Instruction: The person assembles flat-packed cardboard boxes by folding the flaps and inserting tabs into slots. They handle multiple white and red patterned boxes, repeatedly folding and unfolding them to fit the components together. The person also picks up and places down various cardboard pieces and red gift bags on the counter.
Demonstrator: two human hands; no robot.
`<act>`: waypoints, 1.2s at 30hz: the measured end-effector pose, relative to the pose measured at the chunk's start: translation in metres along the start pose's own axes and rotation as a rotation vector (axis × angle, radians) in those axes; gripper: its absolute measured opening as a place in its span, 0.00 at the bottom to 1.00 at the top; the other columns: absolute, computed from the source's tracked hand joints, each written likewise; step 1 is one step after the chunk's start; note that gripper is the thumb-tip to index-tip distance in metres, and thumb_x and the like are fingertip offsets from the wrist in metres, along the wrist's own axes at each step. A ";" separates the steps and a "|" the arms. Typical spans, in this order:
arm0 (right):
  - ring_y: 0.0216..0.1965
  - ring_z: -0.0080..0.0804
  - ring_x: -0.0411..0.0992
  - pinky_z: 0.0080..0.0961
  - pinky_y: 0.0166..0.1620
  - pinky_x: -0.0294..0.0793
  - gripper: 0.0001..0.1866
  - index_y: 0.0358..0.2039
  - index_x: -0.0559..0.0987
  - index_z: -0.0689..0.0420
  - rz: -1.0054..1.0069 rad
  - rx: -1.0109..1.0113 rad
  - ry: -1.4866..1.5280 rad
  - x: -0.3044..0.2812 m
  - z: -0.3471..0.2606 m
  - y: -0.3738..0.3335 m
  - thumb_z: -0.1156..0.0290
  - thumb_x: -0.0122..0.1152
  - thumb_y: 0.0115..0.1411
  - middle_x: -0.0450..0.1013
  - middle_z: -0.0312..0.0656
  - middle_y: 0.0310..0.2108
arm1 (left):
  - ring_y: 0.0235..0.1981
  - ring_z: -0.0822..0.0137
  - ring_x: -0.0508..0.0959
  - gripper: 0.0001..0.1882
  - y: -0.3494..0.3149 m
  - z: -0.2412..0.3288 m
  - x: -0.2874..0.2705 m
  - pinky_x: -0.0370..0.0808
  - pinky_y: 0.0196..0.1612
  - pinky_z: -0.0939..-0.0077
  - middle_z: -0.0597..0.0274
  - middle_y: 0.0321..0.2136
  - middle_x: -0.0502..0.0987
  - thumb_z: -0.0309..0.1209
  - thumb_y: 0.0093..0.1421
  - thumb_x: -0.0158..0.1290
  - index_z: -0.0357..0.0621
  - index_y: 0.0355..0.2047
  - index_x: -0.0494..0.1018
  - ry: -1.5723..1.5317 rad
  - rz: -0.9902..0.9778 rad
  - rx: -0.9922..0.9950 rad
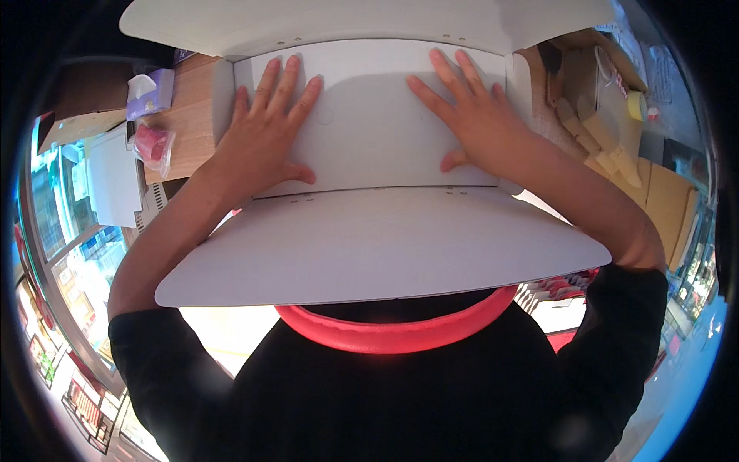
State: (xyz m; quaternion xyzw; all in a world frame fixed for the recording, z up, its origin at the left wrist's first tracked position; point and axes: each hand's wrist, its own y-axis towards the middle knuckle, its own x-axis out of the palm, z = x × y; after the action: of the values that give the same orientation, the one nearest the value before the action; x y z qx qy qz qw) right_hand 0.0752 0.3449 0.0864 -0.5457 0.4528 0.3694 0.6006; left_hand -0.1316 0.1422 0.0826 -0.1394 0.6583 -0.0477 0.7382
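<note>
From the head camera, looking down: a large white cardboard sheet (369,146), creased into panels like an unfolded box, lies across a wooden counter (192,115) right in front of the person. Both hands are on its middle panel. The left hand (265,131) is spread flat, palm down, fingers fanned toward the far fold and the thumb stretched along the near crease; it grips nothing, only presses. The right hand (469,115) does the same on the other side of the panel, fingers splayed and angled inward, thumb tucked toward the near crease. The two hands are well apart, with bare white card between them.

The near flap (385,246) of the sheet slopes up toward the person's chest, its rounded edge overhanging a red padded band (396,331) worn over a black top (the band curves under the flap's edge). The far flap (362,23) rises beyond the fingertips, and a short side flap stands up at each end of the pressed panel.

On the counter to the left sit a lilac tissue pack (150,91) and a small clear bag with something pink (154,146) inside. To the right lie pale yellow pieces (608,154) beside brown cardboard.
</note>
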 end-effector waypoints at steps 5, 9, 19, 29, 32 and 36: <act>0.65 0.54 0.34 0.55 0.49 0.69 0.56 0.63 0.46 0.42 -0.124 0.048 0.017 0.002 -0.005 0.010 0.65 0.72 0.38 0.30 0.46 0.65 | 0.65 0.47 0.39 0.62 0.008 0.004 0.001 0.53 0.58 0.39 0.49 0.64 0.36 0.45 0.31 0.68 0.50 0.63 0.42 0.048 -0.083 -0.043; 0.65 0.55 0.32 0.48 0.48 0.71 0.55 0.63 0.45 0.43 -0.258 0.081 0.089 -0.002 -0.006 0.018 0.70 0.71 0.39 0.29 0.47 0.65 | 0.65 0.46 0.37 0.63 0.014 0.003 0.002 0.54 0.57 0.39 0.47 0.64 0.35 0.46 0.31 0.68 0.49 0.63 0.41 0.040 -0.164 -0.037; 0.63 0.64 0.31 0.51 0.47 0.70 0.59 0.64 0.42 0.44 -0.368 0.054 0.197 0.015 -0.004 0.035 0.74 0.72 0.37 0.26 0.53 0.65 | 0.63 0.40 0.39 0.64 0.033 0.004 0.011 0.62 0.52 0.41 0.37 0.62 0.34 0.50 0.35 0.66 0.41 0.63 0.37 0.061 -0.368 -0.028; 0.62 0.68 0.31 0.62 0.45 0.67 0.62 0.64 0.40 0.44 -0.380 0.074 0.218 0.032 -0.008 0.045 0.73 0.73 0.35 0.25 0.56 0.64 | 0.62 0.35 0.37 0.67 0.046 0.009 0.025 0.62 0.51 0.39 0.32 0.61 0.31 0.48 0.33 0.68 0.37 0.62 0.35 0.081 -0.445 -0.058; 0.63 0.67 0.31 0.62 0.45 0.67 0.62 0.64 0.40 0.44 -0.390 0.079 0.233 0.037 -0.008 0.049 0.73 0.74 0.35 0.25 0.56 0.64 | 0.62 0.35 0.37 0.68 0.049 0.008 0.033 0.62 0.51 0.38 0.32 0.61 0.31 0.47 0.32 0.69 0.38 0.62 0.34 0.057 -0.465 -0.065; 0.63 0.66 0.30 0.64 0.46 0.66 0.62 0.64 0.41 0.43 -0.408 0.113 0.235 0.043 -0.011 0.054 0.74 0.74 0.34 0.25 0.54 0.64 | 0.62 0.35 0.37 0.67 0.055 0.007 0.041 0.63 0.50 0.39 0.33 0.61 0.29 0.51 0.35 0.66 0.39 0.63 0.32 0.086 -0.508 -0.062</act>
State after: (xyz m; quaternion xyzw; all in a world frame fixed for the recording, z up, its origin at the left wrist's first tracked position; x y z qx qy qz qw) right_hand 0.0368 0.3391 0.0280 -0.6307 0.4199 0.1484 0.6356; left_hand -0.1261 0.1854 0.0289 -0.3204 0.6341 -0.2173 0.6693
